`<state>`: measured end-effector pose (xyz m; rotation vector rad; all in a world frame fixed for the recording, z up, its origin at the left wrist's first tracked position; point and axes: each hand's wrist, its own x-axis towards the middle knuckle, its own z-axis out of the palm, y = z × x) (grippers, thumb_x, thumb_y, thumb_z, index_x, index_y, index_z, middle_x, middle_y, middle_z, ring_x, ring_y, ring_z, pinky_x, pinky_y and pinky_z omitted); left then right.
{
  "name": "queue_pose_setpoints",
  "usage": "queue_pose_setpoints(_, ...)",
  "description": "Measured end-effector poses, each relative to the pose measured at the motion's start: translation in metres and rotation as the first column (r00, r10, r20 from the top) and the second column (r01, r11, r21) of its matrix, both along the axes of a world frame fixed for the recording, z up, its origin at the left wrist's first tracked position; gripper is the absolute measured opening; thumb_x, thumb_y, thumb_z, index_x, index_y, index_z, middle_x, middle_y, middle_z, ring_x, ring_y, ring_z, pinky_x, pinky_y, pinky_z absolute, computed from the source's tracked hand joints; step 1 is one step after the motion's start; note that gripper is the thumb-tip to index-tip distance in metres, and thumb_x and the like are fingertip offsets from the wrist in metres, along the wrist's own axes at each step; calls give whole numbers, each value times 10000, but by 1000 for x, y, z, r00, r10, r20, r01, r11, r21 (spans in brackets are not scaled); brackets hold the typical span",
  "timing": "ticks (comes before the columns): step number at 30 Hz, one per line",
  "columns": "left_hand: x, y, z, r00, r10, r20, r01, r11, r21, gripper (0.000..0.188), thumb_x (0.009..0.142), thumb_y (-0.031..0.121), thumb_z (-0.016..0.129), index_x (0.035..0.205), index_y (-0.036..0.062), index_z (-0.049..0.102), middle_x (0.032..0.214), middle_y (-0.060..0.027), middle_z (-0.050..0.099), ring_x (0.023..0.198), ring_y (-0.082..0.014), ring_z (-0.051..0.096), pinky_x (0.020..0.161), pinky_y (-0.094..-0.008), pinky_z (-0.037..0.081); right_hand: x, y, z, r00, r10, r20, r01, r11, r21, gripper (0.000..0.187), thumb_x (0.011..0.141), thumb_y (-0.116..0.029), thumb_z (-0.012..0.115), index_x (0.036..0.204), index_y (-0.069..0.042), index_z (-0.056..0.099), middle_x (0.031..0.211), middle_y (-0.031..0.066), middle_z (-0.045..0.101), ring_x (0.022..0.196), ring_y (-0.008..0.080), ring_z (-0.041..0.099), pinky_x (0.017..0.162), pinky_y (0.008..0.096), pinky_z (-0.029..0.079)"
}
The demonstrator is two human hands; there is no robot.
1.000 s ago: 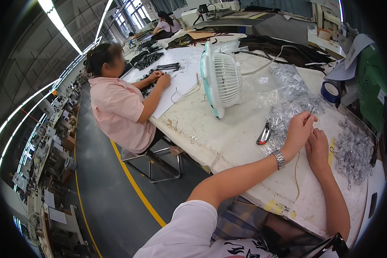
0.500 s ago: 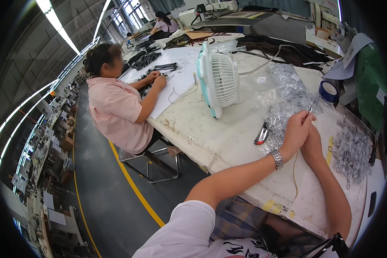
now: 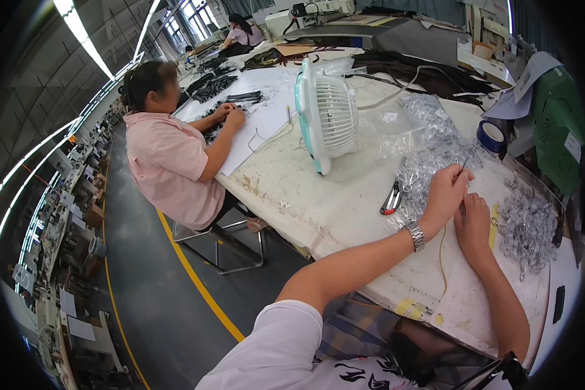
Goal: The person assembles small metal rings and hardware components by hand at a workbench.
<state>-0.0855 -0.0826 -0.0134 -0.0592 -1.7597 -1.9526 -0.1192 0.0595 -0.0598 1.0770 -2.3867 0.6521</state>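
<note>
My left hand (image 3: pixel 444 197), with a metal-band watch at its wrist, is closed on a thin dark strip (image 3: pixel 463 167) whose end sticks up past the fingertips. Just beside and below it, my right hand (image 3: pixel 473 224) has its fingers curled in; a small dark bit shows between the hands, and what the right fingers hold is hidden. Clear plastic bags with shiny metal hooks (image 3: pixel 422 174) lie beyond my left hand. A red and black utility knife (image 3: pixel 391 199) rests left of them. To the right spreads a pile of metal hooks (image 3: pixel 528 227).
A white and teal fan (image 3: pixel 328 117) stands mid-table. A roll of blue tape (image 3: pixel 492 136) and a green panel (image 3: pixel 559 123) are at the right. A co-worker in a pink shirt (image 3: pixel 169 162) sits at the left, handling dark pieces. A thin cord (image 3: pixel 443 266) lies near me.
My right hand has drawn slightly down and away from my left fingertips. The dark strip now stands out more from the left hand. The whole view has shifted a little.
</note>
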Motion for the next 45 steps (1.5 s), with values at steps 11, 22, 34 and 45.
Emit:
queue_pose_setpoints(11, -5, 2, -14, 995, 89, -35, -95, 951, -293, 203, 972, 172, 649, 954, -28, 676, 754, -91, 666, 667, -172, 624, 648, -330, 501, 9, 30, 9, 739, 269, 617, 101, 862, -497, 351, 873, 90, 645, 1208, -2, 599, 1071, 26, 572, 867, 81, 566, 799, 240, 499)
queue_pose_setpoints(22, 2, 11, -19, 910, -361, 205, 399, 896, -194, 247, 899, 174, 736, 842, -58, 676, 759, -131, 694, 740, -194, 685, 685, -337, 523, 34, 81, 9, 747, 372, 551, 195, 669, -717, 412, 894, 38, 693, 1287, 21, 571, 1171, 39, 567, 917, 63, 550, 841, 201, 473)
queue_pose_setpoints(34, 13, 35, -16, 998, 39, -51, -58, 885, -461, 260, 915, 161, 697, 778, -48, 624, 669, -163, 612, 589, -247, 559, 586, -381, 440, 36, 95, 15, 545, 452, 706, 312, 672, -672, 104, 1002, -144, 649, 1046, -56, 614, 900, 48, 685, 743, 97, 627, 701, 251, 531)
queue_pose_setpoints(45, 13, 14, 6, 908, -203, 366, 235, 971, -43, 277, 1005, 296, 664, 1012, 22, 707, 713, 32, 612, 503, -2, 386, 447, -211, 262, 35, 84, 29, 541, 551, 635, 237, 625, -744, 88, 1018, -98, 638, 1037, -28, 589, 848, 36, 674, 722, 100, 633, 678, 251, 530)
